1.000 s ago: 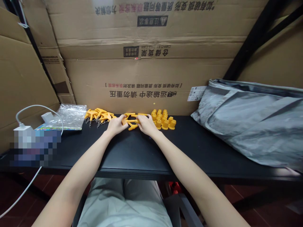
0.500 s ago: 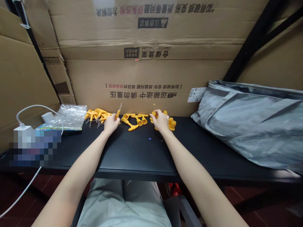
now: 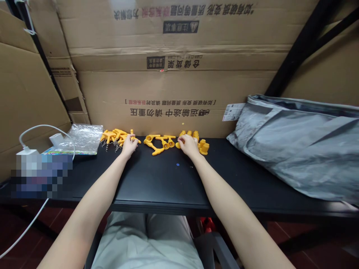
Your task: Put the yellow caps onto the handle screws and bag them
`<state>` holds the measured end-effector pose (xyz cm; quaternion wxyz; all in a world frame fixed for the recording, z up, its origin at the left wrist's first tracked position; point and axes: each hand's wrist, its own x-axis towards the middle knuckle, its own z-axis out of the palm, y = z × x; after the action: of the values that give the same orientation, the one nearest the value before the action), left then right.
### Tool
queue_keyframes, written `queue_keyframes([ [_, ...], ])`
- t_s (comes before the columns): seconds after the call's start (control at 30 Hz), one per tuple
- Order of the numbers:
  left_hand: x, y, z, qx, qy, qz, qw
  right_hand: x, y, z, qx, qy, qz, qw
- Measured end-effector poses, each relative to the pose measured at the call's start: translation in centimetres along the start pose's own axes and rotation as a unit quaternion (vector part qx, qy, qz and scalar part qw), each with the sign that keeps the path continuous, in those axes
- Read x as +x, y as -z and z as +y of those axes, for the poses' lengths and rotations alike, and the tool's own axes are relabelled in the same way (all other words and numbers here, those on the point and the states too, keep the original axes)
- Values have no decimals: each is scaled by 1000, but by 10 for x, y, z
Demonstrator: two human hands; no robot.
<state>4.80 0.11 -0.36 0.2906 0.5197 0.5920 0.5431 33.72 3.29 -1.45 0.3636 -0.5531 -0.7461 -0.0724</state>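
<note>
Steadily, you sit at a black table (image 3: 157, 183), both bare hands reaching out ahead. At between eleven and twelve o'clock from your seat, your left hand (image 3: 129, 147) has its fingers closed around a yellow T-handled piece (image 3: 138, 141), much of it hidden by the hand. Nearer one o'clock, the thumb and fingertips of your right hand (image 3: 190, 145) pinch a small yellow cup (image 3: 177, 145). More yellow cups (image 3: 204, 147) stand at twelve to three o'clock around that hand. Between the two hands, at twelve o'clock, a cluster of yellow pieces (image 3: 157, 151) lies on the tabletop. At ten o'clock from your left hand sits a pile of yellow handles (image 3: 112, 134) with wire spirals pointing down. A clear plastic packet (image 3: 85, 136) lies beyond it at nine o'clock, while a grey bag (image 3: 297, 149) fills two o'clock from your seat. Upright cardboard (image 3: 174, 86) backs the scene.
</note>
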Motion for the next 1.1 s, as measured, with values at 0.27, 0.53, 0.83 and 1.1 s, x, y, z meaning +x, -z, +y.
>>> queue_keyframes([
  [0.27, 10, 6, 6, -21, -56, 18, 998, -3, 2, -11, -39, 51, -38, 997],
  [0.53, 36, 31, 5, 327, -110, 31, 938, -5, 6, -16, -37, 63, -41, 996],
  [0.83, 59, 63, -15, 500, -51, -52, 863, -5, 8, -21, -50, 78, -37, 995],
  [1.1, 65, 61, -17, 519, -46, -76, 850, -6, 5, -26, -41, 89, -41, 994],
])
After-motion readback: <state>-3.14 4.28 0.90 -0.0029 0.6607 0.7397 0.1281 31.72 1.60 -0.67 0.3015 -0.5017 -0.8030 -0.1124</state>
